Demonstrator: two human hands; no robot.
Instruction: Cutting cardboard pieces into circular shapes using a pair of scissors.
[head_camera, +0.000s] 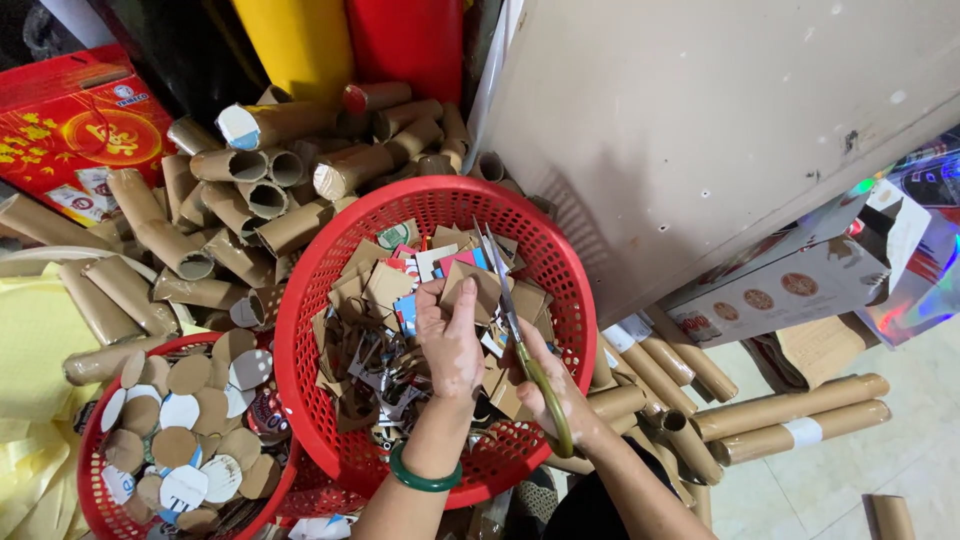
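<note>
My left hand, with a green bangle at the wrist, pinches a small brown cardboard piece over a big red mesh basket. My right hand grips scissors with yellow-green handles; their blades are parted and point up beside the cardboard piece. The basket beneath holds several cardboard offcuts, brown and printed.
A smaller red basket at lower left holds several cut cardboard discs. Brown cardboard tubes are piled behind the baskets, and more tubes lie on the floor at right. A red box stands at upper left, a grey board at upper right.
</note>
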